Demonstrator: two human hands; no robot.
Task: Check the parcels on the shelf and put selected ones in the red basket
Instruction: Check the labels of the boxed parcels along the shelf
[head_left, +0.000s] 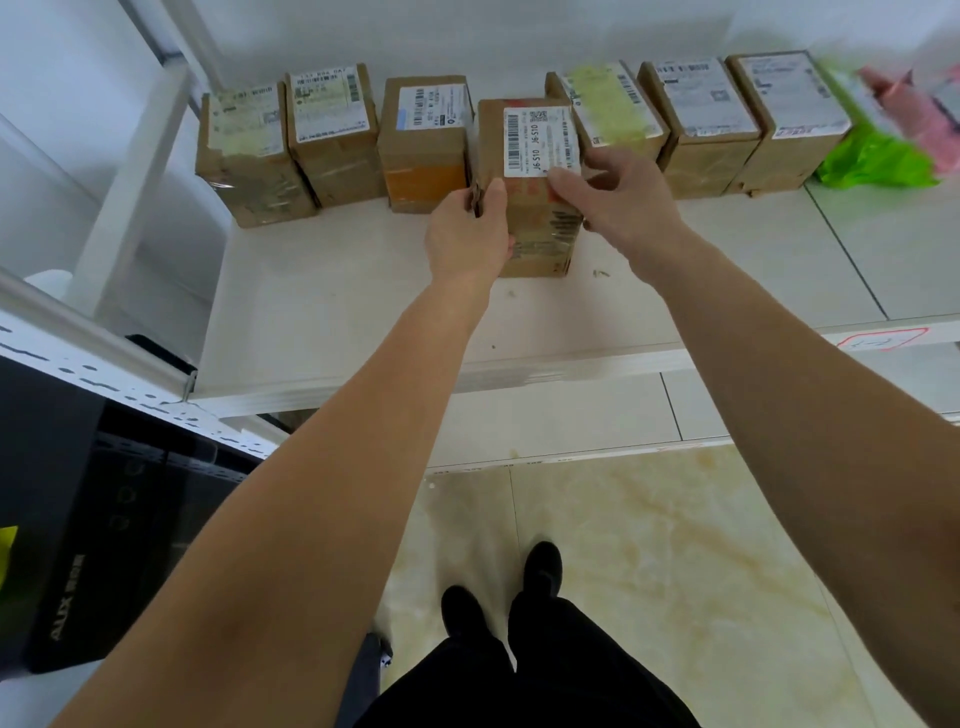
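Head view: a cardboard parcel (530, 208) with a white label reading "J6-S10" stands upright on the white shelf (322, 312), pulled forward of a row of six other cardboard parcels (426, 140) along the back wall. The left hand (467, 234) grips its left edge, thumb curled over the top corner. The right hand (618, 202) holds its right side, fingers (563, 182) bent onto the label. A green bag (878, 161) lies at the far right.

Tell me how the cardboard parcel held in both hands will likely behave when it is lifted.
The parcel looks like stiff taped cardboard, so it should keep its shape. It stands tall and narrow, so it may tip if pushed. The left hand and right hand share the grip, yet weight cannot be judged.
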